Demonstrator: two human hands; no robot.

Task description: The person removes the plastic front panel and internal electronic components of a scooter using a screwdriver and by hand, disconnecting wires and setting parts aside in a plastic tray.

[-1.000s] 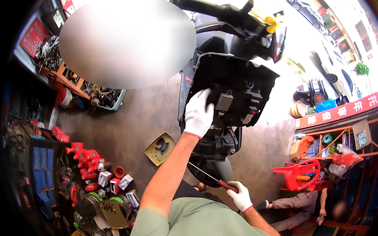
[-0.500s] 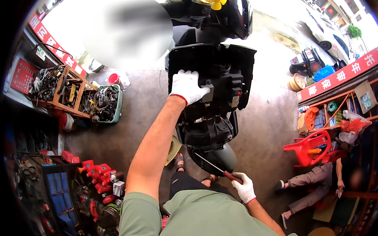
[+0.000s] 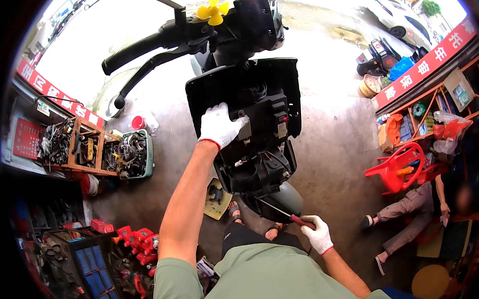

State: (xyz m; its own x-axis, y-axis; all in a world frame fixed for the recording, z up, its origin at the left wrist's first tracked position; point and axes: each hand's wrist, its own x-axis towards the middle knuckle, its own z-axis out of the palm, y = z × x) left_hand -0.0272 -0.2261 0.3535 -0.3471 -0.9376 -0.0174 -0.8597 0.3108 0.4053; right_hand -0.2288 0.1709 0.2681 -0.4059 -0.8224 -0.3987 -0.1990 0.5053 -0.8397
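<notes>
In front of me stands a scooter, its black front housing [image 3: 198, 84] opened up so that wiring and parts inside show. My left hand [image 3: 219, 126], in a white knit glove with a red cuff, rests on the left side of that housing. Thumb and fingers are apart, the thumb against a small grey ribbed box [image 3: 244, 131]. A long screwdriver [image 3: 296, 219] with a dark red handle is held in my gloved right hand [image 3: 317, 234], low on the right. Its thin shaft points up and left across the dark wheel cover [image 3: 288, 198].
A black handlebar [image 3: 137, 51] with its lever juts left; a yellow pinwheel [image 3: 213, 10] sits above. By my foot lies a yellowish tray [image 3: 218, 207] holding a dark part. Tool racks [image 3: 88, 149] stand left, a red chair [image 3: 395, 169] and a seated person [image 3: 410, 211] right.
The view has shifted, and the large pale blur at upper left is gone, uncovering the handlebar and lever. My left hand stays on the housing; my right still holds the screwdriver.
</notes>
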